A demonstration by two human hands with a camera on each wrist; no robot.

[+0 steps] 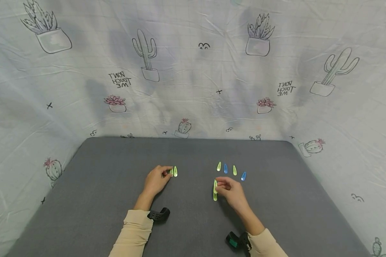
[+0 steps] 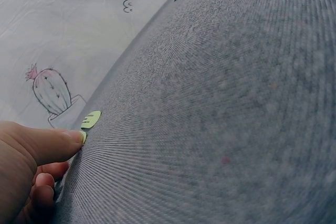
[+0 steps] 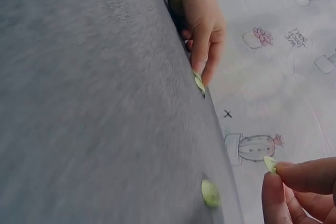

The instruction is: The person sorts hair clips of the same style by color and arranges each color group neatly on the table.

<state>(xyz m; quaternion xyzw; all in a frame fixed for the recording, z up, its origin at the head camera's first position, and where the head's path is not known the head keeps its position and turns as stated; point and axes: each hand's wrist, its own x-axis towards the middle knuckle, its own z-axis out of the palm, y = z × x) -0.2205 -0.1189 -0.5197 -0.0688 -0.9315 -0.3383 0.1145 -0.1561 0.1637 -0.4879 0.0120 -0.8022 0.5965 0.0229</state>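
Observation:
My left hand (image 1: pixel 156 181) pinches a yellow-green snap hair clip (image 2: pixel 83 137) between thumb and forefinger, down at the grey tabletop. Right beside it lies a second yellow-green clip (image 1: pixel 175 171). Across the table, my right hand (image 1: pixel 233 193) holds another yellow-green clip (image 3: pixel 270 164) by thumb and fingertips, raised off the surface. Below that raised clip, a yellow-green clip (image 3: pixel 210 192) lies on the cloth. Beyond the right hand are a yellow-green clip (image 1: pixel 219 166), a blue clip (image 1: pixel 226 168), another yellow-green clip (image 1: pixel 234 170) and another blue clip (image 1: pixel 243 176), spaced apart in a loose row.
Grey fabric covers the table (image 1: pixel 115 153). A pale curtain (image 1: pixel 193 71) with cactus prints hangs behind it and along both sides. A black band (image 1: pixel 159 214) is on the left wrist, and a black device (image 1: pixel 236 241) is on the right.

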